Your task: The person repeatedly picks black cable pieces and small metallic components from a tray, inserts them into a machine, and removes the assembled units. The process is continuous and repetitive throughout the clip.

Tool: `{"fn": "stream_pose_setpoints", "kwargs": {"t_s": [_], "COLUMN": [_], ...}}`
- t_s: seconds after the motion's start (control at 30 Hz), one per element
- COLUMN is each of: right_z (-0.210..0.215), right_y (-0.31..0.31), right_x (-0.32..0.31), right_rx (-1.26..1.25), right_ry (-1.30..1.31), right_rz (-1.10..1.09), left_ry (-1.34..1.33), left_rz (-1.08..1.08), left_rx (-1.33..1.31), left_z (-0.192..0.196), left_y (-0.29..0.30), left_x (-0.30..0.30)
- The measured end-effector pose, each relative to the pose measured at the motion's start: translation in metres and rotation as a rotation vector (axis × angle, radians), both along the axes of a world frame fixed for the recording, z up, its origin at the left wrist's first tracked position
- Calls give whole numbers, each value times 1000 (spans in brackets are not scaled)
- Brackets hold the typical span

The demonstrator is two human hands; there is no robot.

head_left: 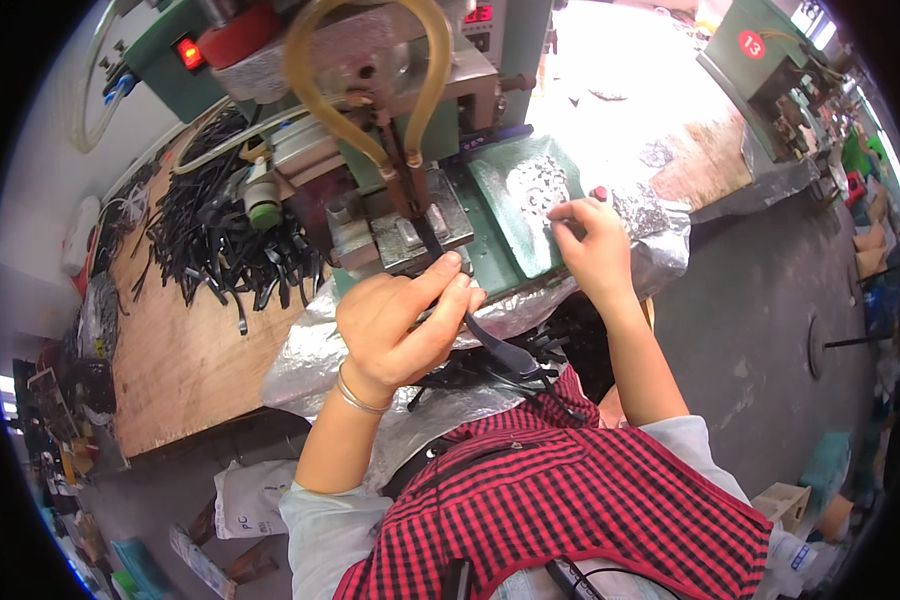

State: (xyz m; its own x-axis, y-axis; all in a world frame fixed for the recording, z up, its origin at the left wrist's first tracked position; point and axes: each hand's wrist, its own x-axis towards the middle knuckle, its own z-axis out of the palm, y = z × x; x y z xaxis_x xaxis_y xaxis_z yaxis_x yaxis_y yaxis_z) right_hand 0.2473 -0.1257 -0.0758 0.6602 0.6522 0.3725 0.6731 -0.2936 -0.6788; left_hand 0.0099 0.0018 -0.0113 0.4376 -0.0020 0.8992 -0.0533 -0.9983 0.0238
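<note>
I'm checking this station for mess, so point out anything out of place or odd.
The black strips left of the machine lie in a tangled heap, ends splayed unevenly, and the silvery sheet along the bench edge is crumpled. Nothing looks plainly spilled or damaged.

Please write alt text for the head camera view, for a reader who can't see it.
A person's left hand holds a black strap at a bench machine, while the right hand is beside small silvery pieces on a green tray. To the left, a pile of black strips lies on a wooden table.
</note>
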Motion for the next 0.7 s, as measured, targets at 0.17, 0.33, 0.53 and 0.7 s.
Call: {"fn": "stream_pose_setpoints", "kwargs": {"t_s": [0.17,0.33,0.53,0.7], "right_z": [-5,-4,-2,10], "right_y": [8,6,3,17], "right_x": [-5,-9,-8,-22], "right_rx": [-108,-55,211,333], "right_ry": [-275,-75,-58,-135], "right_rz": [-40,-117,-83,0], "left_ry": [21,265,-196,64], "left_rz": [12,108,766,874], "left_rx": [-183,-220,-226,-274], "left_z": [-8,-10,21,-12], "left_y": [-14,-47,10,138], "left_x": [-10,-65,-151,-161]}}
